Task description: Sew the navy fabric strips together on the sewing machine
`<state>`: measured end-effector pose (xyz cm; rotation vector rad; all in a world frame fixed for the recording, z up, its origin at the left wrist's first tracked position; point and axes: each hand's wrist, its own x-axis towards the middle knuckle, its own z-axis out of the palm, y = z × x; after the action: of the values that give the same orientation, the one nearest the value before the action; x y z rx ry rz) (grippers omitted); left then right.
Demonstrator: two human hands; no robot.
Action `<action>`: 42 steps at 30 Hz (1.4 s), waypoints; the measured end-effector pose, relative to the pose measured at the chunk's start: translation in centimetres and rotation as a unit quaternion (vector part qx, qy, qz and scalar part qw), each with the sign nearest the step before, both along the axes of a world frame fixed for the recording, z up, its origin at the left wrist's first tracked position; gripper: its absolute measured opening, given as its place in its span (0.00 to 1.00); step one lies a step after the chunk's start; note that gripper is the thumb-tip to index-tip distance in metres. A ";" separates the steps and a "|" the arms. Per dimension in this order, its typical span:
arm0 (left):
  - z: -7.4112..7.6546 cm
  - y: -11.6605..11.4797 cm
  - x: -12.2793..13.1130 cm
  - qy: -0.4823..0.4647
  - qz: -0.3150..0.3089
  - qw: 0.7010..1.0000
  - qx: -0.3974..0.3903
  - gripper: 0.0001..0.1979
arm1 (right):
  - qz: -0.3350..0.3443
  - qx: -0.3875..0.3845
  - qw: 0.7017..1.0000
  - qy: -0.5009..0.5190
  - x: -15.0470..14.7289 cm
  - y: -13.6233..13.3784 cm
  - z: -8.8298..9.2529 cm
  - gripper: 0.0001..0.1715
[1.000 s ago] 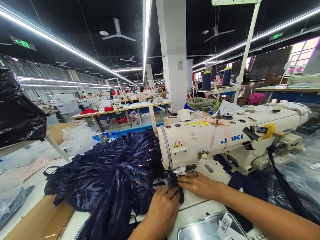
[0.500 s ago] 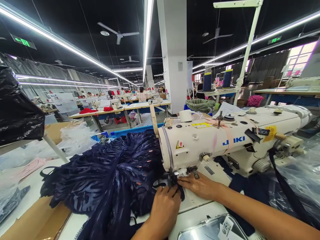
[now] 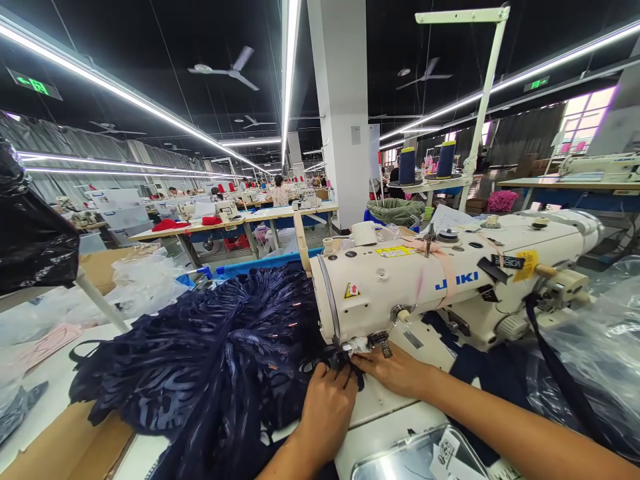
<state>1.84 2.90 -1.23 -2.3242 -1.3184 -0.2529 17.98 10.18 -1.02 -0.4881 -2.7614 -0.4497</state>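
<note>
A white sewing machine (image 3: pixel 380 287) spans the middle and right. My left hand (image 3: pixel 327 403) lies in front of its needle area, fingers bent down on dark navy fabric (image 3: pixel 354 381). My right hand (image 3: pixel 393 372) reaches under the machine head from the right, its fingertips at the same fabric beside the needle area. The needle and the fingertips are partly hidden by the machine head. A large heap of navy garments (image 3: pixel 200 347) with straps spreads left of the machine, up against my left hand.
A metal tray (image 3: pixel 390 460) with white tags lies at the front edge. Cardboard (image 3: pixel 70 440) and plastic bags (image 3: pixel 145 283) are at the left, more clear plastic (image 3: pixel 600 347) at the right. A thread stand (image 3: pixel 473 167) rises behind the machine.
The view has shifted slightly, so the machine and the heap appear a little further left. Both hands keep nearly the same place at the needle area.
</note>
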 end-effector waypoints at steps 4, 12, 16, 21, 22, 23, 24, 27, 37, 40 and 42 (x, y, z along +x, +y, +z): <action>-0.3 0.0 0.1 -0.013 -0.014 0.999 0.040 0.07 | -0.007 0.009 1.000 0.008 -0.1 -0.3 0.3 0.22; 1.0 -0.5 -2.3 -0.156 -0.066 0.981 -0.095 0.18 | -0.014 -0.018 0.999 0.027 0.0 -0.7 0.3 0.13; 2.0 0.4 -3.7 -0.193 -0.054 0.969 -0.141 0.19 | -0.016 -0.038 0.999 0.027 -0.2 -1.3 0.0 0.11; 2.0 0.7 -2.9 -0.159 -0.021 0.981 -0.110 0.14 | -0.020 -0.080 0.996 0.045 -0.5 -1.6 -0.1 0.11; 1.9 0.7 -2.7 -0.143 -0.019 0.984 -0.108 0.13 | -0.017 -0.093 0.994 0.055 -0.4 -1.5 -0.1 0.11; 1.7 0.7 -2.6 -0.130 -0.017 0.985 -0.111 0.12 | -0.013 -0.108 0.992 0.068 -0.4 -1.4 -0.2 0.12; 1.6 0.6 -2.5 -0.122 -0.012 0.985 -0.118 0.12 | -0.009 -0.124 0.989 0.081 -0.3 -1.2 -0.2 0.12; 1.5 0.6 -2.6 -0.125 0.009 0.981 -0.150 0.16 | 0.004 -0.173 0.979 0.111 -0.1 -0.8 -0.5 0.14; 2.1 0.6 -2.7 -0.136 -0.001 0.971 -0.199 0.19 | 0.013 -0.136 0.987 0.080 0.3 -1.0 -0.5 0.14; 1.8 0.6 -3.0 -0.118 -0.025 0.974 -0.190 0.20 | -0.002 -0.100 0.993 0.054 0.1 -1.2 -0.2 0.14; 1.6 0.5 -3.4 -0.103 -0.038 0.977 -0.185 0.20 | -0.002 -0.099 0.994 0.048 0.0 -1.3 -0.1 0.13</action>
<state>-1.53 3.42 0.36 -2.7235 -1.4817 -0.3002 17.96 8.91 -1.09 -0.5459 -2.7247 -0.1480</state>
